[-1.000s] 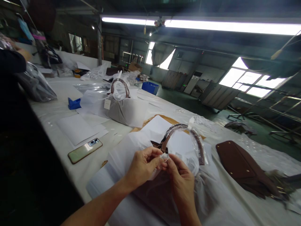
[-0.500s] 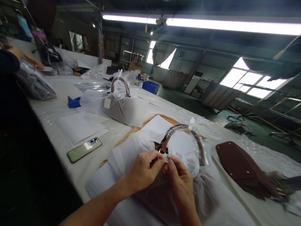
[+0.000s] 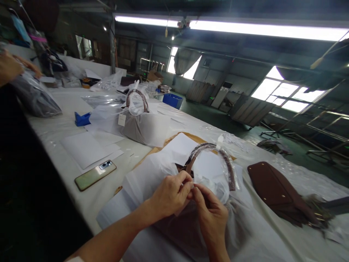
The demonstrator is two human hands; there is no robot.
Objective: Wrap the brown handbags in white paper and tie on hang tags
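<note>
A brown handbag (image 3: 188,222) lies in front of me, wrapped in thin white tissue paper (image 3: 147,174). Its arched handle (image 3: 215,160) stands up, covered in clear plastic film. My left hand (image 3: 169,194) and my right hand (image 3: 211,214) meet at the base of the handle. Both pinch a small piece of the white wrapping between thumb and fingertips.
A phone (image 3: 95,175) lies on the white table (image 3: 65,127) to the left, beside loose paper sheets (image 3: 84,147). A second wrapped bag (image 3: 144,123) stands farther back. An unwrapped brown bag (image 3: 275,193) lies to the right. Another person's hand (image 3: 8,67) shows at far left.
My hands have shifted slightly lower and left while still pinching the wrapping. The other person's hand at far left has moved.
</note>
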